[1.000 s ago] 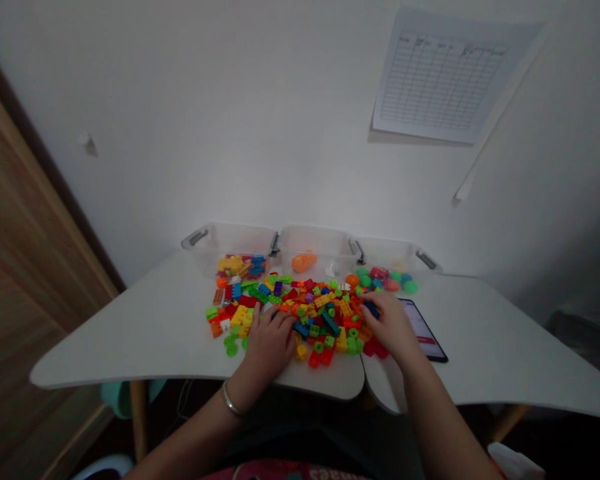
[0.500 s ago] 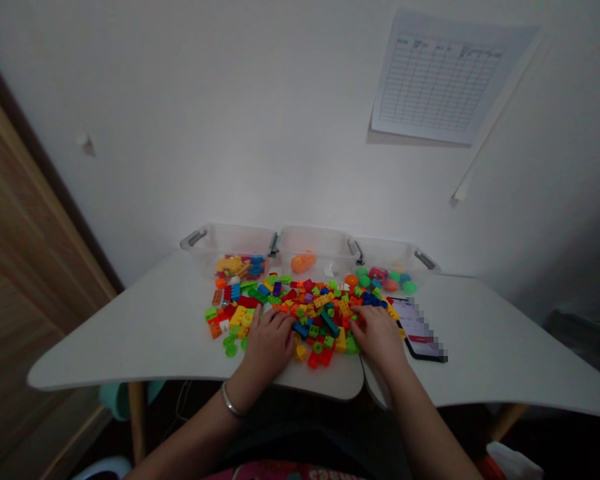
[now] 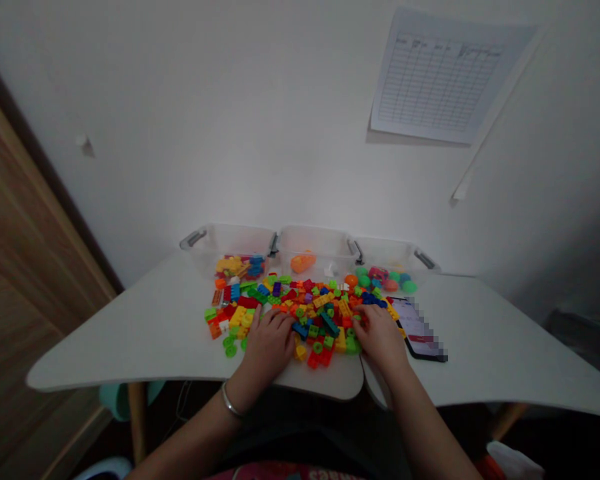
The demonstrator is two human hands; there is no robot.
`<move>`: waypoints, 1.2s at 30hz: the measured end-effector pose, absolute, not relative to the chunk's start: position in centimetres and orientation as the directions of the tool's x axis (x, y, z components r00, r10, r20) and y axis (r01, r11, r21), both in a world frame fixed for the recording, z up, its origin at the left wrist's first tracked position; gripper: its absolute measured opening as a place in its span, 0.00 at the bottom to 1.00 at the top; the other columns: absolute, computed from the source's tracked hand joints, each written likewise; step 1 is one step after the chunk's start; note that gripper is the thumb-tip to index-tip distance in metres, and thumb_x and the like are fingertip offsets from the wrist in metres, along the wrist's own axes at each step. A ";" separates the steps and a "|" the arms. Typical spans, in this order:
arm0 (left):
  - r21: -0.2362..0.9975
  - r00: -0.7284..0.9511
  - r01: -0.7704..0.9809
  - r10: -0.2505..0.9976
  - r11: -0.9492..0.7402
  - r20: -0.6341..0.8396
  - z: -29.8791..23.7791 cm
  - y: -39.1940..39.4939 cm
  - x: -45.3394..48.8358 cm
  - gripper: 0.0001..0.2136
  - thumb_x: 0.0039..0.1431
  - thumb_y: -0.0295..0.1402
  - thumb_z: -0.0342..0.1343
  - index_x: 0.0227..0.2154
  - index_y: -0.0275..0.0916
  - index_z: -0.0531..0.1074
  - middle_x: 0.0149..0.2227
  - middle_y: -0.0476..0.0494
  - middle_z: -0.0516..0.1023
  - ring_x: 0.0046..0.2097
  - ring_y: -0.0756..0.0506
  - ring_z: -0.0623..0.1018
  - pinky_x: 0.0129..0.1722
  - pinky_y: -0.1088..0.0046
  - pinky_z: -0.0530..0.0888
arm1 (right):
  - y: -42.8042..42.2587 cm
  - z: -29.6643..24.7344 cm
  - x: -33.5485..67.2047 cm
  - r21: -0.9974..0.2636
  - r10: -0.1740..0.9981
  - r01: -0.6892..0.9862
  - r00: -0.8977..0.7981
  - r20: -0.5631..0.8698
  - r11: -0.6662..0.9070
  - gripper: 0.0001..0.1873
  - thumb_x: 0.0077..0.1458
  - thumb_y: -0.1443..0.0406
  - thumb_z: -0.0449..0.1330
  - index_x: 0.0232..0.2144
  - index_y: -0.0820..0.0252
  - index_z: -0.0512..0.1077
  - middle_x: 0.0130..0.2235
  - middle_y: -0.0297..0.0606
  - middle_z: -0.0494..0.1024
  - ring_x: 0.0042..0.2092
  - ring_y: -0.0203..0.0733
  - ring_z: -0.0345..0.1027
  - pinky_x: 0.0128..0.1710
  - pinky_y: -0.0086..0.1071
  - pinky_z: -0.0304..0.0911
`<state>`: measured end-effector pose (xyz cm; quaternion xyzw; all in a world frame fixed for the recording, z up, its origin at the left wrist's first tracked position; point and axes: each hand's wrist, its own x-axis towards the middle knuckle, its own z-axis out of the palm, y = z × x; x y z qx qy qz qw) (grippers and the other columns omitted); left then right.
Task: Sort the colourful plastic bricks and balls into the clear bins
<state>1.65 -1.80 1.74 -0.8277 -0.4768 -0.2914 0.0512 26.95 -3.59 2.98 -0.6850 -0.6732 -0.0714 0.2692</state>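
Note:
A wide pile of coloured toy building blocks (image 3: 325,303) covers the middle of the white table. My left hand (image 3: 270,341) lies palm down on the near left part of the pile, fingers stretched over the blocks and nothing visibly held. At the pile's right side, my right hand (image 3: 381,332) touches the blocks with its fingers apart. Between the hands are a dark teal block (image 3: 330,325), a yellow piece (image 3: 301,352) and red blocks (image 3: 320,357). Green round pieces (image 3: 230,346) lie left of my left hand. The undersides of both hands are hidden.
Behind the pile stand three clear bins: the left bin (image 3: 230,237) holds blocks, the middle bin (image 3: 317,239) an orange piece, the right bin (image 3: 387,248) round coloured pieces. A phone (image 3: 415,327) lies right of my right hand. The white table (image 3: 125,333) has a rounded front edge.
Almost nothing differs. My right hand has shifted very slightly at the pile's right side; my left hand stays where it was.

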 end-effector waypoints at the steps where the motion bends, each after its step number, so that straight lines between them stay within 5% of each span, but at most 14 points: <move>1: 0.192 0.377 0.818 0.758 -0.542 0.533 1.8 -1.8 1.6 0.12 0.57 0.31 0.51 0.43 0.42 0.75 0.44 0.43 0.80 0.51 0.39 0.73 0.62 0.43 0.56 | -3.6 2.8 27.0 -0.283 0.880 0.958 0.095 0.466 0.047 0.11 0.57 0.63 0.56 0.41 0.59 0.73 0.42 0.43 0.77 0.46 0.50 0.68 0.47 0.40 0.62; 14: 0.183 0.379 0.816 0.747 -0.548 0.546 1.8 -1.8 1.6 0.12 0.57 0.30 0.50 0.42 0.42 0.75 0.43 0.42 0.80 0.50 0.39 0.74 0.62 0.43 0.56 | -3.1 1.9 27.6 -0.470 0.874 0.874 0.129 0.469 0.123 0.12 0.54 0.64 0.54 0.39 0.59 0.73 0.39 0.42 0.76 0.41 0.46 0.71 0.43 0.39 0.66; 22: 0.184 0.378 0.819 0.753 -0.543 0.539 1.9 -1.8 1.6 0.12 0.57 0.31 0.50 0.42 0.42 0.75 0.43 0.43 0.80 0.50 0.39 0.74 0.62 0.43 0.55 | -2.7 2.1 27.2 -0.475 0.891 0.865 0.080 0.446 0.161 0.11 0.54 0.69 0.52 0.36 0.58 0.73 0.39 0.40 0.77 0.42 0.44 0.71 0.45 0.37 0.65; 31: 0.182 0.380 0.817 0.749 -0.547 0.544 1.8 -1.8 1.6 0.12 0.57 0.30 0.50 0.42 0.42 0.75 0.43 0.42 0.80 0.50 0.38 0.74 0.62 0.43 0.56 | -3.3 3.3 27.1 -0.161 0.912 0.980 -0.039 0.409 0.114 0.14 0.54 0.70 0.54 0.41 0.58 0.75 0.43 0.41 0.77 0.44 0.47 0.68 0.46 0.38 0.62; 36: 0.175 0.386 0.819 0.752 -0.546 0.534 1.9 -1.8 1.5 0.12 0.58 0.30 0.50 0.42 0.43 0.75 0.43 0.43 0.80 0.51 0.39 0.73 0.62 0.43 0.55 | -2.9 3.3 27.6 -0.108 0.917 0.986 -0.073 0.391 0.125 0.09 0.56 0.68 0.55 0.36 0.57 0.75 0.39 0.40 0.77 0.42 0.47 0.66 0.44 0.38 0.61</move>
